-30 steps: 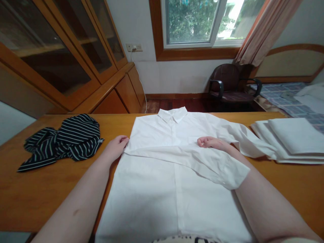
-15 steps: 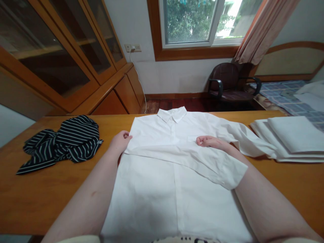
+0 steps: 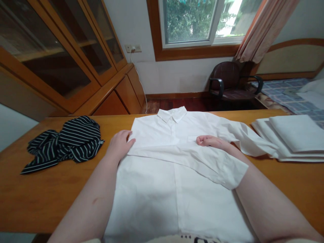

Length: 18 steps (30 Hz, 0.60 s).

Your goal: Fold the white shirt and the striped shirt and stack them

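A white collared shirt lies flat, front up, on the wooden table, collar pointing away from me. One sleeve is folded across its chest. My left hand rests on the shirt's left edge at the fold, fingers laid flat on the cloth. My right hand lies on the chest of the shirt near the pocket, fingers curled in loosely, pressing the folded sleeve. The other sleeve trails out to the right.
A crumpled black striped garment lies on the table's left part. A stack of folded white cloth sits at the right. Beyond the table stand wooden cabinets, a dark armchair and a bed.
My left hand has slid a little to the right, further onto the shirt's edge, and its fingers have flattened. My right hand has stayed in place.
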{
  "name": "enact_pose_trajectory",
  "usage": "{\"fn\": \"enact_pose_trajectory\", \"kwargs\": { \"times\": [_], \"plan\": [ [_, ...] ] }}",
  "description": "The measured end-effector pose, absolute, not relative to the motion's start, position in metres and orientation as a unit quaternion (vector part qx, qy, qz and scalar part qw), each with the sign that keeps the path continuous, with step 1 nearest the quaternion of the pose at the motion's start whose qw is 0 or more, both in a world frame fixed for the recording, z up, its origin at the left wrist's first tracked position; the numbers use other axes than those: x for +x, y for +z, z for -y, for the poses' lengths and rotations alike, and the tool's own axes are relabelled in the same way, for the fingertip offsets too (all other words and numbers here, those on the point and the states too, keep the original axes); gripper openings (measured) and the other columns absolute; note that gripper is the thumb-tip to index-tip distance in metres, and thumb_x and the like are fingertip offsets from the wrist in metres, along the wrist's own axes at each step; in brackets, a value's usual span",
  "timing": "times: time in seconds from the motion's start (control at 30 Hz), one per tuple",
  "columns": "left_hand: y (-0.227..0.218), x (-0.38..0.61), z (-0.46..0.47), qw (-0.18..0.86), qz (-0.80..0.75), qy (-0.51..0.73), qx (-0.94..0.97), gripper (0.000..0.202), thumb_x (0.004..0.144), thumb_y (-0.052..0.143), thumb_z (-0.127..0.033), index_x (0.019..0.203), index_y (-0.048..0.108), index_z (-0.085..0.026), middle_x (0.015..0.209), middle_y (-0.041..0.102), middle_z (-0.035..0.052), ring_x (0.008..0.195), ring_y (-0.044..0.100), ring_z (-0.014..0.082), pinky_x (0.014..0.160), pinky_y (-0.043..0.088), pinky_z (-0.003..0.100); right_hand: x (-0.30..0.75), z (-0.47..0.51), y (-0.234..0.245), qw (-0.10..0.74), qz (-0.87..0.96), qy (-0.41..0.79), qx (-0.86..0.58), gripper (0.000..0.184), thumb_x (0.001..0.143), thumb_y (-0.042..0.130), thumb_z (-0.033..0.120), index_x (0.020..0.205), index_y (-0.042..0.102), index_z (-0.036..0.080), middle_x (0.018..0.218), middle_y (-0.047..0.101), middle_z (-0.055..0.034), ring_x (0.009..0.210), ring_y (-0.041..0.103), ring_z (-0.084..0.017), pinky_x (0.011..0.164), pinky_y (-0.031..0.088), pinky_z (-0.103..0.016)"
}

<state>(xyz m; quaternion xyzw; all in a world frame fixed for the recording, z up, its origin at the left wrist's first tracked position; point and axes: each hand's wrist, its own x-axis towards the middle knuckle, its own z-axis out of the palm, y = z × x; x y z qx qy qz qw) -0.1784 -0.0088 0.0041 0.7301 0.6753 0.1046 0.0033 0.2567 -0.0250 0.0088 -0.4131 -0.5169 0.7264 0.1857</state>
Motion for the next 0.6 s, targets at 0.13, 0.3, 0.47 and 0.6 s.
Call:
{"fn": "enact_pose_trajectory", "kwargs": {
  "times": [0.13,0.3,0.47,0.6],
  "plan": [
    [-0.011,-0.158,0.01,0.042,-0.603,0.059,0.795,0.058,0.086,0.043,-0.048,0.135,0.047,-0.018,0.15,0.034,0.0095,0.139,0.027,0.0264,0.113,0.023,0.038,0.259,0.019,0.002,0.182,0.537,0.718,-0.405,0.015,0.07,0.059,0.028,0.082,0.054,0.02,0.064,0.044,0.0043,0.054,0.037,-0.009,0.05,0.027,-0.022],
    [-0.016,-0.154,0.001,0.122,-0.61,-0.061,0.78,0.099,0.071,0.056,-0.064,0.149,0.02,-0.016,0.156,0.008,0.0144,0.143,0.004,0.0317,0.114,0.017,0.043,0.261,0.011,-0.005,0.174,0.553,0.713,-0.395,0.016,0.067,0.061,0.028,0.076,0.053,0.019,0.065,0.044,0.004,0.055,0.037,-0.009,0.052,0.028,-0.022],
    [0.002,-0.144,-0.025,0.119,-0.647,-0.082,0.749,0.09,0.072,0.054,-0.065,0.144,0.034,-0.017,0.152,0.027,0.0165,0.138,0.027,0.0339,0.109,0.028,0.041,0.26,0.014,-0.001,0.17,0.557,0.709,-0.396,0.015,0.068,0.06,0.03,0.077,0.053,0.02,0.064,0.043,0.0031,0.055,0.036,-0.01,0.051,0.027,-0.023],
    [-0.008,-0.132,-0.052,0.053,-0.687,-0.027,0.724,0.069,0.09,0.032,-0.053,0.141,0.037,-0.007,0.149,0.031,0.0205,0.138,0.028,0.0307,0.11,0.026,0.041,0.259,0.017,0.002,0.181,0.557,0.707,-0.397,0.014,0.069,0.06,0.03,0.077,0.053,0.02,0.064,0.043,0.0033,0.055,0.036,-0.01,0.05,0.027,-0.023]
  ]
}}
